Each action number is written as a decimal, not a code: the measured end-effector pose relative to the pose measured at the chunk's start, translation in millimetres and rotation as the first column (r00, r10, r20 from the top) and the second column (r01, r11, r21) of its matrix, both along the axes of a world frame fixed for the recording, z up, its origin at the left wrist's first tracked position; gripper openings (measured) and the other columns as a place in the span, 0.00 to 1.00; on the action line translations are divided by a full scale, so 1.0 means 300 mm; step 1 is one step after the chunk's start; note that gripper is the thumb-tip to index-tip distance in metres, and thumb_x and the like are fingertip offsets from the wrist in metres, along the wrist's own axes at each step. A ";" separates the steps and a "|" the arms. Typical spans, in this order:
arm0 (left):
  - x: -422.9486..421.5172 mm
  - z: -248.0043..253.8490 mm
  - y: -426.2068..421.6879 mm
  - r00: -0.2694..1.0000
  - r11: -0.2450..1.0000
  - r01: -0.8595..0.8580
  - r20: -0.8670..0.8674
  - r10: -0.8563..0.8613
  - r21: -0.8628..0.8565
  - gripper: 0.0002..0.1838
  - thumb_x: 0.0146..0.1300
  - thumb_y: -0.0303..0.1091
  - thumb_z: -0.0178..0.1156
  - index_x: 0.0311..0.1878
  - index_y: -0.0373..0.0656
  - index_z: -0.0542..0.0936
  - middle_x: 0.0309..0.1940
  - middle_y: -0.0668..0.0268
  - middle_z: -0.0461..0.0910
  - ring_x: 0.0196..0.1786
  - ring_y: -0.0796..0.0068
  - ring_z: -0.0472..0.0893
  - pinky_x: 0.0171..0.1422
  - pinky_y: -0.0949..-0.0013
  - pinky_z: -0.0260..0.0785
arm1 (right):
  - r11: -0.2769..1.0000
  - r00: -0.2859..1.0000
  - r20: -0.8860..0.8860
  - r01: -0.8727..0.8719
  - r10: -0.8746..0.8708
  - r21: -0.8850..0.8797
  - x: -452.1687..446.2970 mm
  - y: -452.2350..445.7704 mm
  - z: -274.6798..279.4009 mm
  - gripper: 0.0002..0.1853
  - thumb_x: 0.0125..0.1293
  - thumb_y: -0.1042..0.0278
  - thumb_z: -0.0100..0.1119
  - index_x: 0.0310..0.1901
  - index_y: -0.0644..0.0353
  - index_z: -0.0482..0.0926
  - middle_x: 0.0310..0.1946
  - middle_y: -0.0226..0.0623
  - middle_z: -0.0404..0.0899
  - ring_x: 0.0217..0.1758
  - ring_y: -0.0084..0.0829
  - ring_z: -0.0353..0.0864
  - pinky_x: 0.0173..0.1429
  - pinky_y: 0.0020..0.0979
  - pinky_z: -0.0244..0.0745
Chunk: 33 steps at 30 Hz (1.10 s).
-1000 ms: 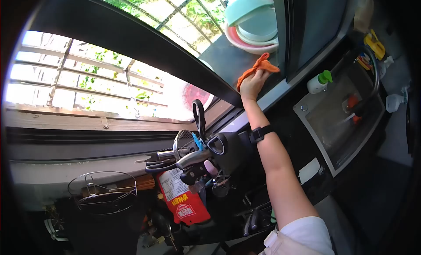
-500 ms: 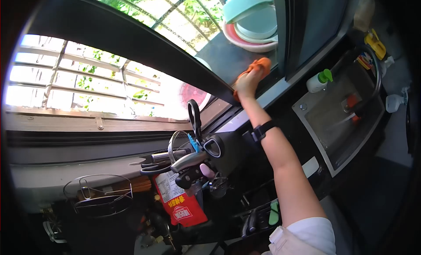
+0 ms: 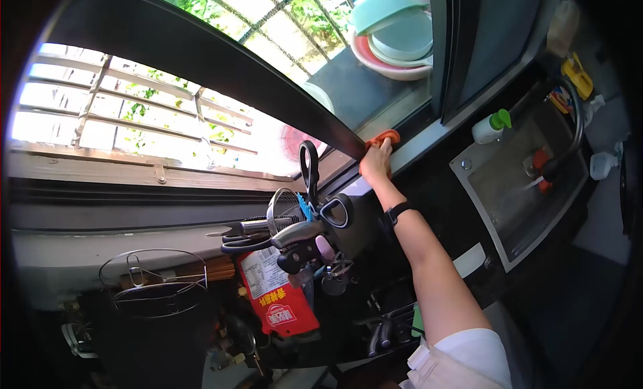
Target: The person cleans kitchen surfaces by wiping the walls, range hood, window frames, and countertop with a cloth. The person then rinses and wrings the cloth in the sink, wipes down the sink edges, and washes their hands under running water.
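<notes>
My right hand (image 3: 376,163), with a dark band on its wrist, reaches up to the window's lower track. Its fingers are closed on an orange cloth (image 3: 385,137), bunched at the bottom corner of the dark window sash (image 3: 268,81). Part of the cloth is hidden under the hand. The pale window sill (image 3: 415,146) runs just beside it. My left hand is out of the picture.
Left of my arm stand kitchen scissors (image 3: 309,171) among upright utensils, with a red packet (image 3: 288,312) below. A soap bottle (image 3: 491,126) stands by the sink (image 3: 506,215), where water runs from the tap (image 3: 577,114). Stacked basins (image 3: 395,37) sit beyond the glass.
My right hand has drawn down and back from the glass side with the cloth, to the sash's bottom corner. The view has shifted slightly.
</notes>
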<state>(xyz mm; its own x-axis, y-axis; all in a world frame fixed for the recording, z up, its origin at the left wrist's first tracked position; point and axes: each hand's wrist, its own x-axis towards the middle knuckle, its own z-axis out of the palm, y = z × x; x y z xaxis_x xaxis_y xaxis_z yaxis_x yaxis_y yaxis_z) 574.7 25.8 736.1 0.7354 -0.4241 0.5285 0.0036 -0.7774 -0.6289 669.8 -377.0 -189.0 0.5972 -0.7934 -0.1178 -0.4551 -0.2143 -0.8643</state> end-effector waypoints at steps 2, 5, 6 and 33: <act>0.002 0.040 0.024 0.989 0.991 -0.108 0.107 0.099 0.078 0.66 0.56 0.62 0.62 0.70 0.26 0.25 0.69 0.24 0.31 0.76 0.36 0.35 0.78 0.52 0.28 | 0.893 0.947 -0.228 -0.295 0.226 -0.340 -0.065 -0.042 0.026 0.14 0.66 0.67 0.46 0.49 0.67 0.72 0.47 0.42 0.69 0.56 0.44 0.68 0.56 0.42 0.67; 0.019 0.040 0.051 0.968 0.969 -0.202 0.180 0.175 0.146 0.68 0.55 0.66 0.60 0.70 0.25 0.25 0.70 0.24 0.32 0.76 0.37 0.36 0.78 0.52 0.29 | 0.485 0.865 -0.366 -0.498 0.344 -0.719 -0.165 -0.139 0.067 0.12 0.60 0.67 0.51 0.41 0.60 0.80 0.42 0.36 0.71 0.49 0.34 0.70 0.50 0.34 0.67; 0.014 0.020 0.051 0.980 0.979 -0.163 0.139 0.146 0.119 0.68 0.55 0.67 0.60 0.70 0.24 0.25 0.70 0.25 0.32 0.76 0.37 0.36 0.78 0.53 0.30 | 0.320 0.815 -0.344 -0.518 0.467 -0.793 -0.166 -0.192 0.052 0.12 0.59 0.67 0.51 0.41 0.60 0.80 0.42 0.36 0.71 0.49 0.34 0.70 0.50 0.34 0.67; 0.003 0.020 -0.032 0.998 0.998 -0.054 0.014 0.054 0.028 0.71 0.54 0.71 0.58 0.68 0.22 0.23 0.71 0.30 0.38 0.76 0.41 0.44 0.78 0.54 0.27 | 0.695 0.972 -0.038 -0.193 0.232 -0.692 -0.121 -0.098 -0.010 0.04 0.53 0.70 0.56 0.31 0.56 0.79 0.34 0.36 0.72 0.43 0.39 0.73 0.46 0.40 0.68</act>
<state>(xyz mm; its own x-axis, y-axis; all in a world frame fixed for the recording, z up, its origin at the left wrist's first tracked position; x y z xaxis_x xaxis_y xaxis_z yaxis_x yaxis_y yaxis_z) 575.6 16.2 742.1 0.7508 -0.3989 0.5264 0.0535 -0.7576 -0.6505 633.5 -406.4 -191.9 0.7492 -0.4934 0.4419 -0.2852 -0.8424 -0.4572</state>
